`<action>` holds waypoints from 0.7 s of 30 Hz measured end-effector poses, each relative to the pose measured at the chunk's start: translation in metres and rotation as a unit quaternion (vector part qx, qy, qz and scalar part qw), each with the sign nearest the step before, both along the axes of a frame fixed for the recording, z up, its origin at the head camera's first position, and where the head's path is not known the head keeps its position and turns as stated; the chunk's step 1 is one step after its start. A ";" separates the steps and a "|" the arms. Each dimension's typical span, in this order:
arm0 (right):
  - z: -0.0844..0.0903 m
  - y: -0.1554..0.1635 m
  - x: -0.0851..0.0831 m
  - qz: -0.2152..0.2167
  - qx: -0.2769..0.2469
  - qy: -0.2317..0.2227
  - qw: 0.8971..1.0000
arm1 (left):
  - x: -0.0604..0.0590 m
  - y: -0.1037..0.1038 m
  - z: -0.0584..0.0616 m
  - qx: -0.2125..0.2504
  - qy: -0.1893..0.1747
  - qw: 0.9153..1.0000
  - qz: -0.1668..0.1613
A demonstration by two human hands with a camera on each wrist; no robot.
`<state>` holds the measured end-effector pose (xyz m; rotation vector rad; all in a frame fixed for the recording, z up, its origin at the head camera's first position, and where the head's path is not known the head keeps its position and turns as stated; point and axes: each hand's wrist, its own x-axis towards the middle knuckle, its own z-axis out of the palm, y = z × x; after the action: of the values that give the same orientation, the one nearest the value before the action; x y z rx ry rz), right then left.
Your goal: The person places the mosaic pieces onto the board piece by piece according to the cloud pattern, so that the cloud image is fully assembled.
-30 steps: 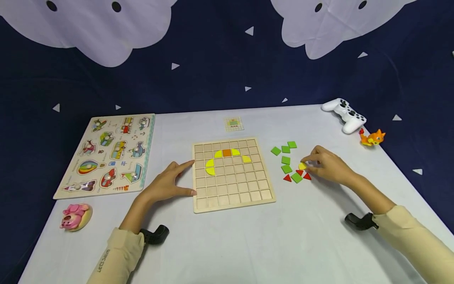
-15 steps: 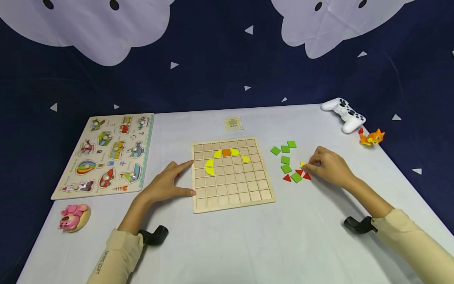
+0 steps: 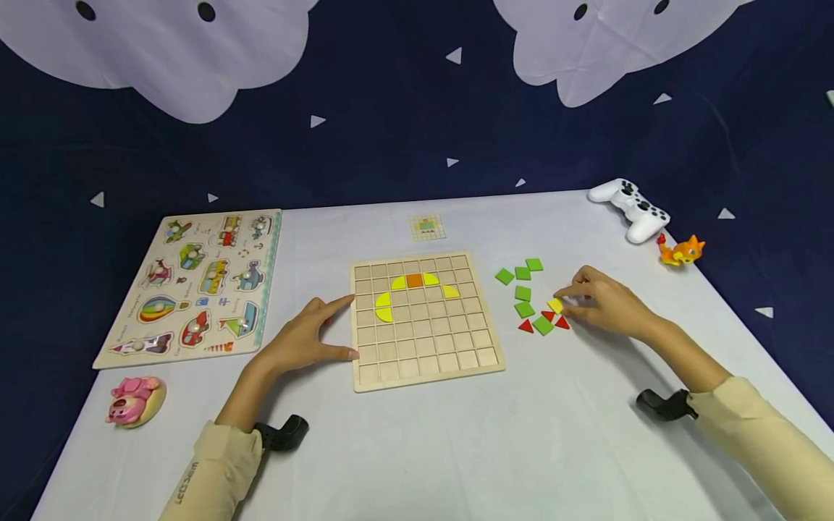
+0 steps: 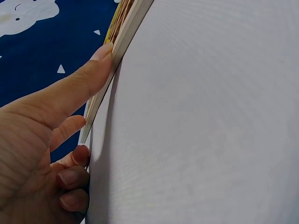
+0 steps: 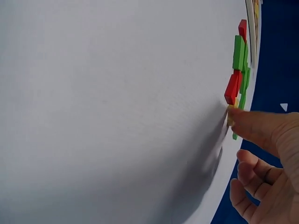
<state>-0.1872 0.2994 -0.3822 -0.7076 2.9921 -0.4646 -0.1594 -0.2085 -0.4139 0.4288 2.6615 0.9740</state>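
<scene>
Pieces loose on the tabletop (image 3: 417, 449): five green squares (image 3: 523, 293), three red triangles (image 3: 525, 326); right hand (image 3: 602, 304) pinches one yellow piece (image 3: 555, 305); left hand (image 3: 302, 340), fingers straight, braces the board (image 3: 426, 362).

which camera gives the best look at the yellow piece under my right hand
The head view: the yellow piece shows from above at the right hand fingertips. The right wrist view catches only a sliver behind a finger; the left wrist view misses it.

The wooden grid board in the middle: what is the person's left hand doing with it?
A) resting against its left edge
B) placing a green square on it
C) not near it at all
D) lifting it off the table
A: the left hand lies on the table with its fingers against the left edge of the wooden grid board, which lies flat.
</scene>
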 end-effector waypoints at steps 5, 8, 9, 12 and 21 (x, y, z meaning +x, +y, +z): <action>-0.004 -0.001 0.001 -0.005 -0.014 0.023 1.000 | 0.000 0.000 0.000 0.002 0.000 1.000 0.002; -0.006 -0.003 0.002 -0.006 -0.021 0.042 0.999 | 0.001 0.000 0.000 0.000 -0.002 1.000 0.004; -0.007 -0.004 0.002 -0.005 -0.023 0.047 0.999 | 0.000 0.000 0.000 0.000 -0.002 1.000 0.004; -0.009 -0.005 0.001 -0.003 -0.026 0.064 0.998 | 0.000 0.000 0.001 -0.002 -0.002 1.000 0.004; -0.016 -0.005 -0.004 0.019 -0.026 0.088 0.996 | 0.000 0.000 0.000 0.002 -0.004 1.000 -0.001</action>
<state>-0.1916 0.2939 -0.3986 -0.8511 3.1324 -0.5042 -0.1597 -0.2081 -0.4142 0.4282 2.6526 0.9771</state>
